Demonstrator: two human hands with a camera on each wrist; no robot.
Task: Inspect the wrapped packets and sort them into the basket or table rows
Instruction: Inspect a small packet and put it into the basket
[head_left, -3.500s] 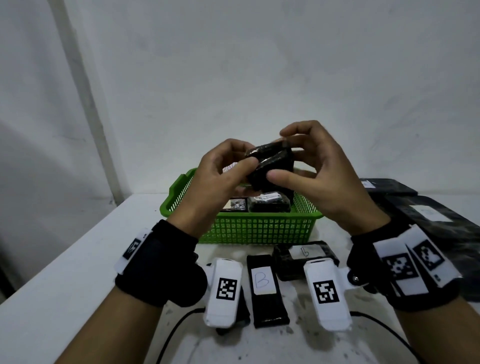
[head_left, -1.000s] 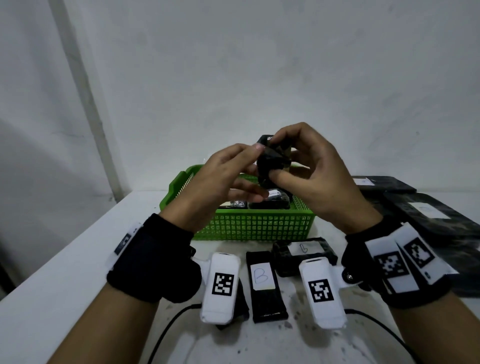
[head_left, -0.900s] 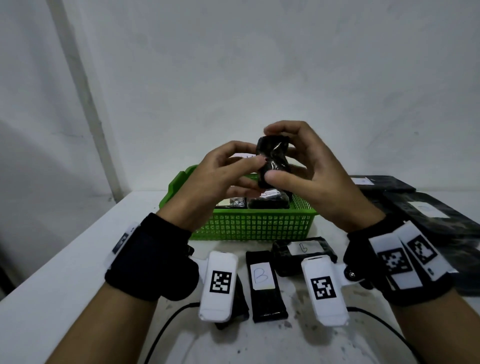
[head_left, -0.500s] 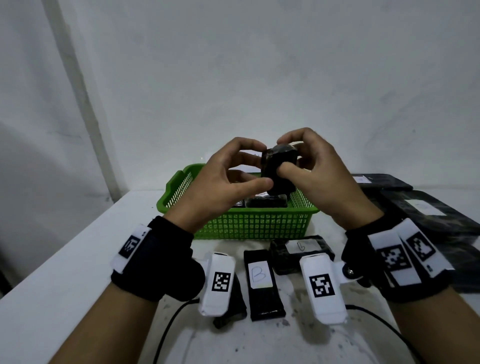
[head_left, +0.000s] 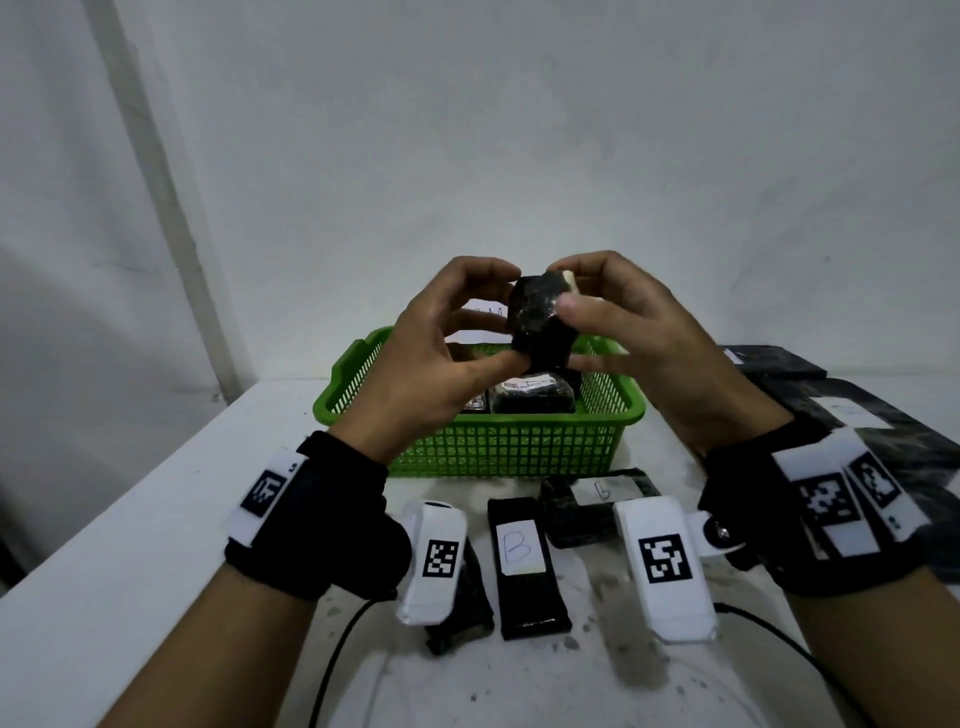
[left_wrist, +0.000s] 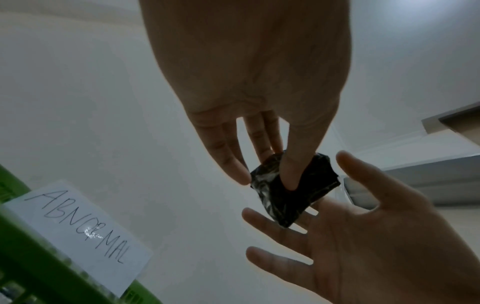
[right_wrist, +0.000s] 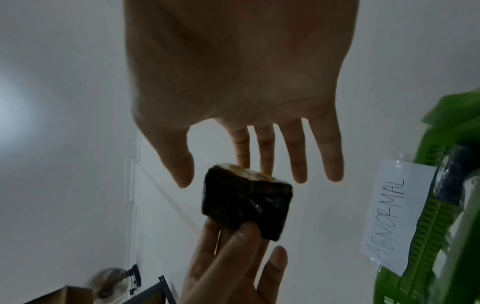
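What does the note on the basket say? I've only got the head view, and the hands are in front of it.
Observer: The left wrist view shows the note on the basket in full: ABNORMAL.
Operator: And the packet's far end?
Observer: In the right wrist view, the packet has a pale tan end showing under clear film.
Operator: Is the whole right hand on it?
Observer: No. The right hand has its ring and little fingers straight and off the packet.
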